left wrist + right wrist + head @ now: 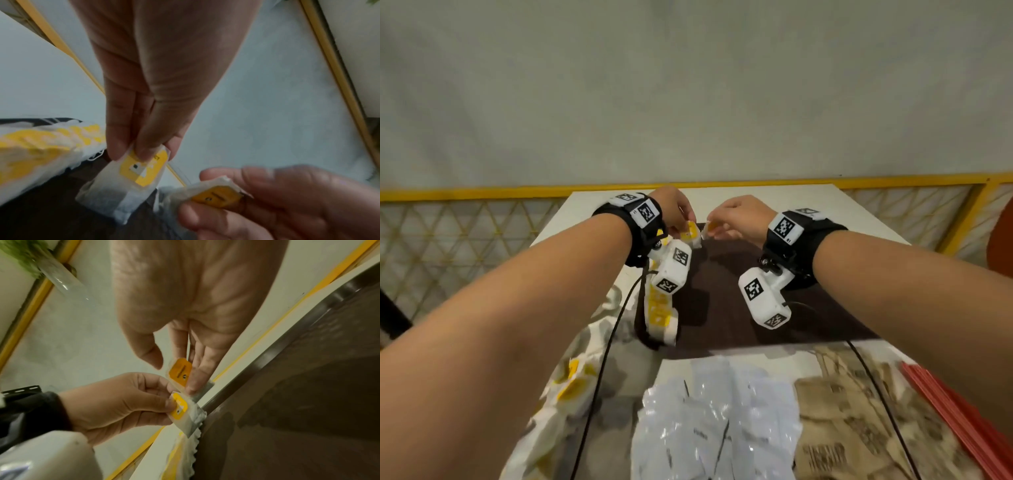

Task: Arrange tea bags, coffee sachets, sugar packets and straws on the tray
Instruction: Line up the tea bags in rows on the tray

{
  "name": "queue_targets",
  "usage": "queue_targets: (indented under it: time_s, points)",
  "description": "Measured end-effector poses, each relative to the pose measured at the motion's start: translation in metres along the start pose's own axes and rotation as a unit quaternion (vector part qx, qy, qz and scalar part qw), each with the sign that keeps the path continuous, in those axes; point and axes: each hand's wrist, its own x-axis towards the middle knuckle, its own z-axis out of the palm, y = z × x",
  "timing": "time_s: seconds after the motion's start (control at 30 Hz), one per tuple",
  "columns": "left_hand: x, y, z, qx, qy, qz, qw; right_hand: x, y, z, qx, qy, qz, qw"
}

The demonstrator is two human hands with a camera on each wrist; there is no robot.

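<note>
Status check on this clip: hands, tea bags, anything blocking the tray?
Left hand pinches one tea bag; right hand pinches another. Both at the tray's far edge, a row of tea bags along its left side. Nothing in the way.

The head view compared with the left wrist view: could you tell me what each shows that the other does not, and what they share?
Only the head view shows the silver sachets, brown packets and red straws near the table's front edge. Only the left wrist view shows the print on the yellow tag. Both show the left hand and right hand each pinching a tea bag above the dark tray.
</note>
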Motion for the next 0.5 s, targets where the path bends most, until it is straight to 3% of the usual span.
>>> queue_targets:
  time_s: [0.33,0.5]
  points:
    - [0.087,-0.017,-0.010,0.097,-0.057,0.013,0.994,0.080,0.031,0.000,-0.006,-0.007,0.010,1.000]
    - [0.106,-0.028,-0.013,0.117,-0.094,0.007,0.989,0.096,0.034,0.010,-0.116,-0.038,-0.017,0.992]
